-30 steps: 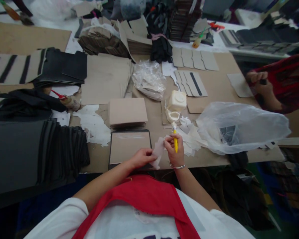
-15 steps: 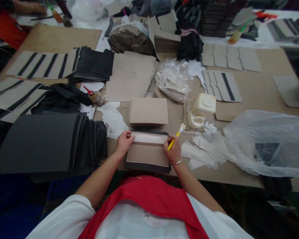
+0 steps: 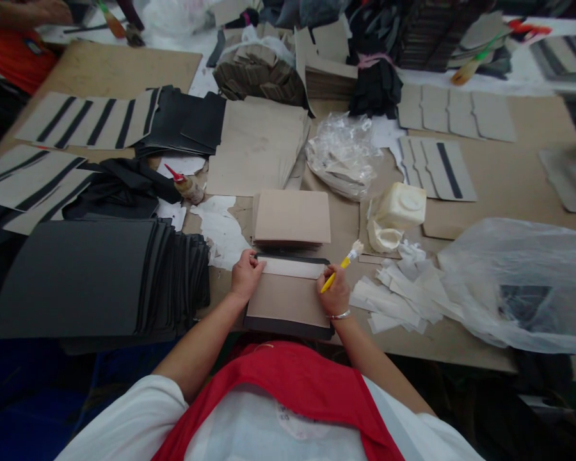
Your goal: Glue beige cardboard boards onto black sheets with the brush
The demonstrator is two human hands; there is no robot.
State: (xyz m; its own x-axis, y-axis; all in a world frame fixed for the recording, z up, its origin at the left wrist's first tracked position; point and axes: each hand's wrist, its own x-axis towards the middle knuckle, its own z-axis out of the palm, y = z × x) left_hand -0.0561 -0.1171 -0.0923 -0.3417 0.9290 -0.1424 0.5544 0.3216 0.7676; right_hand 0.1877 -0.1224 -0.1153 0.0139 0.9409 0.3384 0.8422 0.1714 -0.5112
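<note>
A white paper strip (image 3: 292, 267) lies across the upper part of a brown board (image 3: 288, 298), which rests on a black sheet (image 3: 288, 325) at the table's front edge. My left hand (image 3: 246, 275) is closed at the strip's left end, thumb and fingertips pinching it. In my closed right hand (image 3: 335, 289) is a yellow-handled paintbrush (image 3: 335, 276), its pale bristles pointing up and right. That hand's fingertips also touch the strip's right end; the palm side is hidden. Just beyond the board stands a stack of brown boards (image 3: 292, 216).
Black sheets (image 3: 77, 275) are piled at left. To the right lie loose white strips (image 3: 400, 291), a cut-open white plastic container (image 3: 396, 214) and a clear plastic bag (image 3: 518, 282). A red-tipped glue bottle (image 3: 187, 187) stands at left. Another person's arm (image 3: 33, 13) shows at upper left.
The white strip has come down onto the brown board, and the dark gap under its lower edge is gone. My left thumb has moved further onto it. The whole view has shifted slightly.
</note>
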